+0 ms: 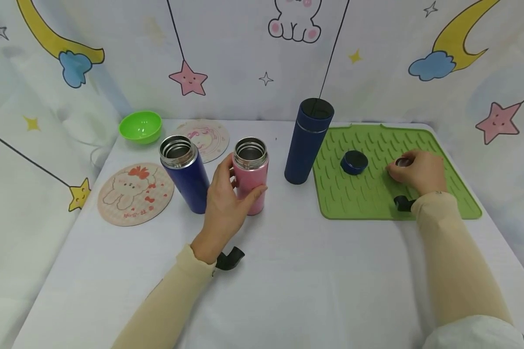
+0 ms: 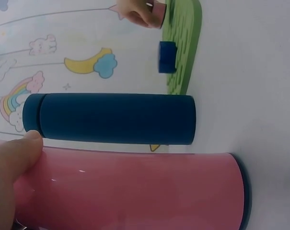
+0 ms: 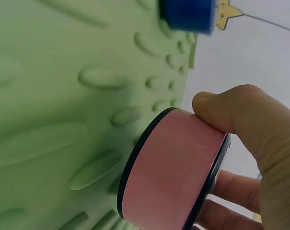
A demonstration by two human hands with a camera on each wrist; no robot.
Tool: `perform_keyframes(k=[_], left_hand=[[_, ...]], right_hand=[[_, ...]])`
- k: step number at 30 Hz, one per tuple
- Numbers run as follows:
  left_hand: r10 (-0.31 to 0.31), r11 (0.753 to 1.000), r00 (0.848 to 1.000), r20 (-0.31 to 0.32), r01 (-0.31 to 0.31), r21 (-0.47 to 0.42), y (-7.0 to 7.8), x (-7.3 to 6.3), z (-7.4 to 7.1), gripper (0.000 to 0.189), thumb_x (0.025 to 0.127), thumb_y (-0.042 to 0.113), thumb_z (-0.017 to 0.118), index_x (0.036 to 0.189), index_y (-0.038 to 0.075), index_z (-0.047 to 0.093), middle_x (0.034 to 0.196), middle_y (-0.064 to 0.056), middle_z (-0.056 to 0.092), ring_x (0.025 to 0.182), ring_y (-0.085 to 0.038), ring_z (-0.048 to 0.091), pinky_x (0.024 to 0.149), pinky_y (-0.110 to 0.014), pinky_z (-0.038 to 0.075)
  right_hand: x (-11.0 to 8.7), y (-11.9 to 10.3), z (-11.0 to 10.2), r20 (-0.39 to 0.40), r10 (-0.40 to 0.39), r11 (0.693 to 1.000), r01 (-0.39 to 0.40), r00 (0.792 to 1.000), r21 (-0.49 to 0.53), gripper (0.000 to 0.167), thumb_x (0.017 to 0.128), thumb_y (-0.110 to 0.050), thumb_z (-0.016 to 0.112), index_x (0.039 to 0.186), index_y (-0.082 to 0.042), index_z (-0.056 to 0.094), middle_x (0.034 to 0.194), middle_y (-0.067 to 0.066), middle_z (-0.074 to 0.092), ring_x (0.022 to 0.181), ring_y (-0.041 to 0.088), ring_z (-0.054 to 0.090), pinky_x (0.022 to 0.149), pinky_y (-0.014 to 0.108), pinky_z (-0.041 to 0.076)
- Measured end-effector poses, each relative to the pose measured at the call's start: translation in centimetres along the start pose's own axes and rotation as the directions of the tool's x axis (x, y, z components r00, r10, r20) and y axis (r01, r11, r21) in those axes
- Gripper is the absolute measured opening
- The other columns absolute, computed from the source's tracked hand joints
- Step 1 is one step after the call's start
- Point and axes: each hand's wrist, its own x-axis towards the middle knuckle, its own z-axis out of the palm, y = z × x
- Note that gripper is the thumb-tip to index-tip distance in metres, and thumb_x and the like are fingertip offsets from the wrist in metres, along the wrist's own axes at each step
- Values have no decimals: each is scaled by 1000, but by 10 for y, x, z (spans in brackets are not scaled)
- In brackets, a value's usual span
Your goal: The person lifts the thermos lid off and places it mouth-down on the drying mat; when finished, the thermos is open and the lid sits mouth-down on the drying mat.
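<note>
Left hand: my left hand [image 1: 226, 196] is wrapped round the pink flask [image 1: 250, 174], which stands upright and uncapped on the desk [image 1: 297, 271]; the thumb crosses its front wall, and the other fingers are hidden behind it; in the left wrist view the thumb [image 2: 13, 165] lies flat on the pink wall.
Right hand: my right hand [image 1: 417, 170] rests on the green mat [image 1: 332, 194], fingers curled round the pink lid [image 3: 171, 167]; in the right wrist view the thumb [image 3: 240, 115] presses the lid's upper edge and the other fingers [image 3: 231, 184] close in under it; I cannot tell whether the lid touches the mat or sits just above it.
Pink flask: well to the left of the green mat, with the tall navy flask [image 1: 307, 140] standing between the two.
Blue flask [image 1: 184, 173]: open-mouthed, just left of the pink flask, far from the mat; my left hand sits between the two flasks.
Blue lid [image 1: 354, 162]: lying on the green mat, left of my right hand and apart from it.
Further things: two round printed coasters, one [image 1: 135, 194] near and one [image 1: 207, 138] behind, and a green bowl [image 1: 140, 126], all on the far side of the flasks from the mat.
</note>
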Motion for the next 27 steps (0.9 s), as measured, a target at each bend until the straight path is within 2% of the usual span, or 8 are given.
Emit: perform_keyframes(k=[2, 5, 9, 11, 15, 18, 23, 27], left_hand=[[-3, 1000, 1000, -1, 3, 7, 0, 0, 0, 88, 86, 29, 87, 154, 5, 37, 147, -13, 54, 127, -31, 62, 104, -46, 58], [-6, 1000, 1000, -1, 6, 8, -1, -1, 1, 89, 86, 30, 87, 155, 5, 36, 147, -14, 54, 127, -32, 62, 105, -48, 58], [-9, 1000, 1000, 1, 9, -2, -1, -2, 2, 89, 86, 31, 86, 155, 5, 36, 147, -13, 54, 128, -32, 62, 105, -49, 57], [-6, 1000, 1000, -2, 6, -1, -1, -2, 2, 89, 86, 31, 86, 155, 5, 35, 147, -13, 54, 128, -31, 62, 105, -48, 57], [-5, 1000, 1000, -4, 5, 3, -1, -2, 2, 89, 86, 31, 86, 155, 6, 36, 147, -12, 54, 127, -30, 62, 105, -45, 58], [-5, 1000, 1000, 1, 5, 0, 0, -2, 2, 88, 87, 31, 86, 155, 6, 35, 147, -11, 54, 126, -29, 62, 104, -44, 58], [-17, 1000, 1000, 12, 17, -9, 1, -2, 1, 89, 88, 31, 85, 156, 7, 34, 147, -11, 53, 125, -29, 61, 104, -45, 58], [-38, 999, 999, 23, 38, -10, 2, -3, 1, 90, 88, 31, 84, 158, 7, 32, 149, -11, 51, 125, -29, 61, 104, -45, 57]], right_hand=[[5, 2, 0, 16, 18, 1000, -18, 1000, 4, 54, 92, -35, 71, 124, 8, 66, 115, 32, 68, 108, 44, 59, 92, 59, 51], [13, 5, -1, 42, 38, 999, -38, 998, 3, 59, 93, -36, 70, 128, 10, 63, 122, 35, 65, 120, 50, 54, 106, 66, 44], [21, 9, 1, 50, 44, 999, -43, 998, -13, 61, 93, -37, 70, 129, 12, 61, 125, 37, 63, 122, 54, 51, 119, 69, 30], [25, 11, 3, 49, 44, 999, -43, 998, -23, 62, 93, -37, 70, 130, 12, 60, 125, 37, 63, 119, 53, 53, 117, 69, 33], [29, 12, 7, 54, 40, 998, -36, 998, -60, 61, 94, -37, 68, 129, 12, 61, 126, 37, 62, 117, 53, 54, 118, 69, 31], [30, 12, 8, 57, 28, 996, -23, 998, -90, 59, 94, -36, 67, 127, 12, 60, 126, 38, 61, 118, 55, 53, 121, 70, 23], [30, 11, 8, 76, 25, 995, -17, 997, -100, 58, 96, -36, 65, 129, 12, 59, 126, 38, 61, 119, 57, 53, 120, 71, 27], [25, 10, 8, 93, 30, 996, -22, 995, -84, 67, 97, -38, 63, 141, 12, 52, 134, 41, 56, 124, 60, 48, 114, 73, 34]])
